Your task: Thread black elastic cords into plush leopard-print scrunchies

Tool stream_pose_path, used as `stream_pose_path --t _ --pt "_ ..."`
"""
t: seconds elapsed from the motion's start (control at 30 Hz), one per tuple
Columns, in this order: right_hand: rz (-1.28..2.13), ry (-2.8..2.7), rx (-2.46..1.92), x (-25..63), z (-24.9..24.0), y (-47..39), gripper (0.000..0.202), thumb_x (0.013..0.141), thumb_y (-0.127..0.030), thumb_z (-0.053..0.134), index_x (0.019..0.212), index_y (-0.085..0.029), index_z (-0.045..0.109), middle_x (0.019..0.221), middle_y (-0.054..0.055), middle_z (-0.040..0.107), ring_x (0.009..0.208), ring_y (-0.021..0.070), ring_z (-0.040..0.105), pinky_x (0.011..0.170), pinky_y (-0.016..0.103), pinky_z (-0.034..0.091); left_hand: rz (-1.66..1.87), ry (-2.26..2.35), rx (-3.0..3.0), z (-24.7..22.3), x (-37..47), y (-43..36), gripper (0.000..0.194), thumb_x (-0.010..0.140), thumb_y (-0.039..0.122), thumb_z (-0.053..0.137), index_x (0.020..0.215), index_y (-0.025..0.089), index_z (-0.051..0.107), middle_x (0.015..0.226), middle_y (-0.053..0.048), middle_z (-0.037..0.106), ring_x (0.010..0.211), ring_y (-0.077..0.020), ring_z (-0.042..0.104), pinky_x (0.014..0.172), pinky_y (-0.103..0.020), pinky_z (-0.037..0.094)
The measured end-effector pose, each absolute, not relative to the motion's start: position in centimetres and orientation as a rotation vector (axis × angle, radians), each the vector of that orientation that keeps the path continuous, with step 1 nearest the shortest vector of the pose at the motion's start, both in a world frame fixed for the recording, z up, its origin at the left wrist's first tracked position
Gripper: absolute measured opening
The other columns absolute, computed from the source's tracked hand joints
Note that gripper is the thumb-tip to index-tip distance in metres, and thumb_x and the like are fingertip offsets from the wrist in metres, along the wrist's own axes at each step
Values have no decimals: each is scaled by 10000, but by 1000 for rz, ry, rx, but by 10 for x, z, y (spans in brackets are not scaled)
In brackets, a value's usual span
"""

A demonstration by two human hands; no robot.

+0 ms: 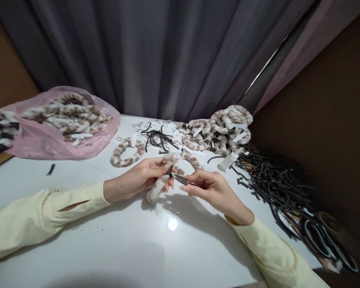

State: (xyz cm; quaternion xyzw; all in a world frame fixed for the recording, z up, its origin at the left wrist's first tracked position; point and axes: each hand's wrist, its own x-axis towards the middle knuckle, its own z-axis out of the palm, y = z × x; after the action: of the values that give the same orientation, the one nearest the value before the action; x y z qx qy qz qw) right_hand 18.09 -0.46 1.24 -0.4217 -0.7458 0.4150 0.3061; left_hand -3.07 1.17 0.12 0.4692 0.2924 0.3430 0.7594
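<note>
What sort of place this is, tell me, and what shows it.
Probably a small hand-assembly or craft workspace: many similar furry rings, a large heap of black cords and a small squeeze bottle share one white table.

On the tabletop (108, 240), a bag (51, 140) lies left, a bottle (228, 160) right, before piled rings (228, 124); cords (276, 180) lie farther right.

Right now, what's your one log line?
left hand: grips furry piece | right hand: metal tool at its black part | bottle: on table
</note>
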Motion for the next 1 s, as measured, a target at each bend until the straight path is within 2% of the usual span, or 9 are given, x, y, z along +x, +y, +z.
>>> stream_pose_path --t 0.13,0.27,0.43,0.57,0.67,0.87,1.0 --pt "760 -2107 -1070 181 8 -9 237 812 -375 588 733 -153 562 526 -37 455 466 61 335 440 204 275 777 689 1051 3 -29 11 226 796 335 617 928 154 589 760 -50 660 681 -131 632 634 -208 492" --pt "555 -2179 -1055 179 5 -11 235 850 -344 545 713 -153 528 537 -35 451 463 55 319 452 200 272 797 750 1076 2 -27 12 275 785 348 628 991 170 587 850 -56 664 714 -128 640 613 -194 496" --pt "759 -2128 -1127 179 6 -9 294 822 -411 564 691 -149 546 520 -33 442 471 64 332 445 202 279 813 796 1120 -1 -27 12 372 762 372 650 1062 169 562 758 -53 667 685 -144 639 522 -178 466" --pt "1049 -2001 -1155 179 7 -7 312 751 -447 634 736 -137 598 575 -6 527 498 77 398 456 207 333 824 821 1161 -3 -27 12 392 749 406 653 1025 140 570 689 -49 657 568 -125 610 439 -164 414" --pt "1205 -1925 -1173 180 10 -6 316 708 -442 675 761 -135 621 608 7 566 512 82 434 466 209 360 838 835 1195 -3 -28 12 372 747 402 657 998 137 580 708 -53 660 585 -128 616 456 -173 421" --pt "1175 -1908 -1185 184 19 -4 257 715 -388 681 724 -132 650 580 9 596 488 70 441 442 198 332 825 813 1170 0 -29 11 471 747 403 655 1122 140 546 718 -65 675 650 -149 635 513 -197 449" --pt "1197 -1899 -1181 184 19 -4 246 714 -378 682 733 -134 659 567 -1 595 456 55 415 421 193 311 822 786 1178 1 -29 11 437 769 385 637 1121 141 549 705 -59 671 639 -146 628 513 -197 444"
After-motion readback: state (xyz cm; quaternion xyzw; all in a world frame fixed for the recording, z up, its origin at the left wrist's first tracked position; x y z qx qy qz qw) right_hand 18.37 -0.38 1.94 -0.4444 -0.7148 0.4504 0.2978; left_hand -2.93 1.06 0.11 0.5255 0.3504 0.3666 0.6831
